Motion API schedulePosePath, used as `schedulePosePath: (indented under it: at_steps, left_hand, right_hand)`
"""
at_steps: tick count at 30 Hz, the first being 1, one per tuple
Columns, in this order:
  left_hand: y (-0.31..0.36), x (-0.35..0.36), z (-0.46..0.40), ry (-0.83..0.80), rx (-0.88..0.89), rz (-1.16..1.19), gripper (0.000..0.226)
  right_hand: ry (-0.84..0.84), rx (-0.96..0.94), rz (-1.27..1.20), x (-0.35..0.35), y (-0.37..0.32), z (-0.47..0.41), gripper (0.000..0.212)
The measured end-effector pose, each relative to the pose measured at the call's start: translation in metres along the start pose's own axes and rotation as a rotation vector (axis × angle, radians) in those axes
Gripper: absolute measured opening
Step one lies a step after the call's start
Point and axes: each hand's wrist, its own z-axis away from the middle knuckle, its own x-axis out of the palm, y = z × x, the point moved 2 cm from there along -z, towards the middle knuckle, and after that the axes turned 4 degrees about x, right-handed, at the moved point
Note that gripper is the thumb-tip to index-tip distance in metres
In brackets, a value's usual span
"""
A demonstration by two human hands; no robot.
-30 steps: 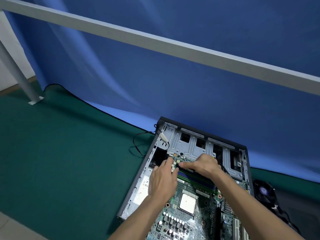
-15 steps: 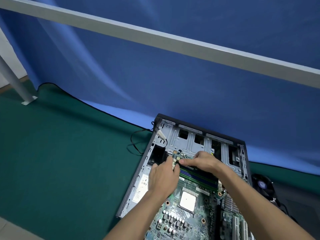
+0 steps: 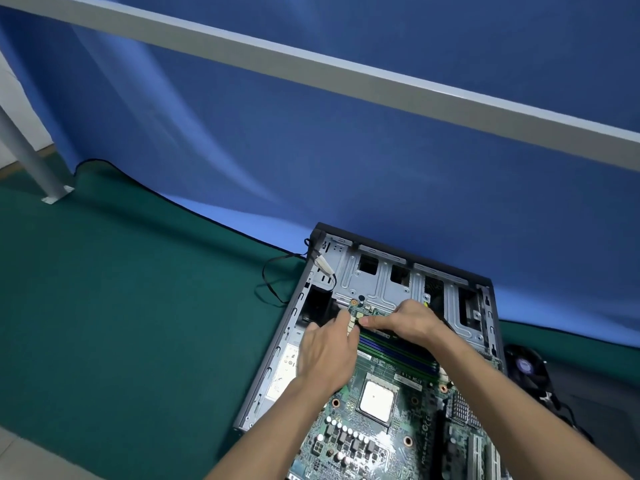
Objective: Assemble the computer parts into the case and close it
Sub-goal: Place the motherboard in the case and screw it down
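two hands meet at the far end of the memory slots [image 3: 398, 351] on the motherboard [image 3: 377, 417], which lies inside the open case [image 3: 298, 327] on the green table [image 3: 121, 323]. the left hand [image 3: 329, 355] reaches its fingers to the pale slot latch [image 3: 352, 323]; the right hand [image 3: 405, 318] curls its fingers down over a dark part in the farthest slot, probably a memory stick, mostly hidden. to seat it well, line up the notch, press straight down evenly at both ends, and let the latch snap in rather than forcing it. the cpu [image 3: 376, 400] is bare, so keep wrists off it.
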Motion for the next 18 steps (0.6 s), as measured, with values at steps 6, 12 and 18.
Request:
schedulePosePath:
  at_steps: [6, 12, 18]
  left_hand:
    - [0.004, 0.000, -0.007, -0.069, -0.006, -0.030, 0.011]
    - [0.004, -0.006, -0.004, -0.050, 0.005, -0.044, 0.014]
    - [0.004, -0.006, -0.003, -0.038, 0.005, -0.055, 0.017]
  right_hand:
    - [-0.080, 0.007, -0.017, -0.003, -0.003, -0.006, 0.067]
    - [-0.033, 0.012, 0.062, 0.004, -0.001, -0.013, 0.067]
    - [-0.040, -0.013, 0.066, -0.001, -0.005, -0.006, 0.070]
